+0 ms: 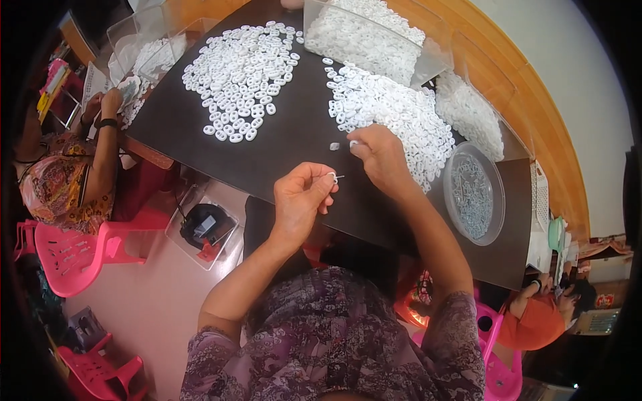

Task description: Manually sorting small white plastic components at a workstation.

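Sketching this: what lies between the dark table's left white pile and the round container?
Head view: dark tabletop, a loose white piece, the right hand and the other white pile.

Even, moderately bright light covers the table, with strong fisheye bending toward blackened corners.

From the head, one wide view looks down and ahead past the near shirt, close over both hands, onto the table; its left rim seems unclear.
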A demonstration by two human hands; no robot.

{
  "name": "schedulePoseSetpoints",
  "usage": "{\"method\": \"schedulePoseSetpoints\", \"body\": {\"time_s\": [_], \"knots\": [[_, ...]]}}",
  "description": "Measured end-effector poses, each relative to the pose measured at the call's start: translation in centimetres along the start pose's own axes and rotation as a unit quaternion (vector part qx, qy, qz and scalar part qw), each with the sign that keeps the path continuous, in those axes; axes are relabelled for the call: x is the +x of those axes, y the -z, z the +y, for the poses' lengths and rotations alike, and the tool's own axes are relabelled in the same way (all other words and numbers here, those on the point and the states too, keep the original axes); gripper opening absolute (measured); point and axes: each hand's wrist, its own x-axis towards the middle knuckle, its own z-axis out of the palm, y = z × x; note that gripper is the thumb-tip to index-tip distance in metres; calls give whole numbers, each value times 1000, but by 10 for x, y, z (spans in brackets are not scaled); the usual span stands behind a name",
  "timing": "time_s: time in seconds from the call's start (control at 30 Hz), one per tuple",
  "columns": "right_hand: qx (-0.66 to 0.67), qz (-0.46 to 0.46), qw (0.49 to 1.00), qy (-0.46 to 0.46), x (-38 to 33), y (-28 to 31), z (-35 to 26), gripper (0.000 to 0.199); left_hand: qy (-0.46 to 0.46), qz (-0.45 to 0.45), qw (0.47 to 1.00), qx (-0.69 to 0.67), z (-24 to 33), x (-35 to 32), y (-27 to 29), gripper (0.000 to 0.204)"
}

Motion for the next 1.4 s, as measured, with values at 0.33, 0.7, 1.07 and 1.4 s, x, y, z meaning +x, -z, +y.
{"method": "schedulePoseSetpoints", "body": {"time_s": [0.33,0.7,1.07,1.4], "knots": [[423,-56,861,-277,-15,15,-26,12,-2,20,999,-46,5,-2,2,12],[527,71,802,-274,-34,-12,-67,14,-3,28,995,-99,13,-7,0,13],[497,42,815,-294,-45,-4,-67,21,-18,49,995,-87,14,-14,2,11],[525,13,795,-303,-43,-4,-63,24,-52,49,997,-9,12,-24,1,16]]}}
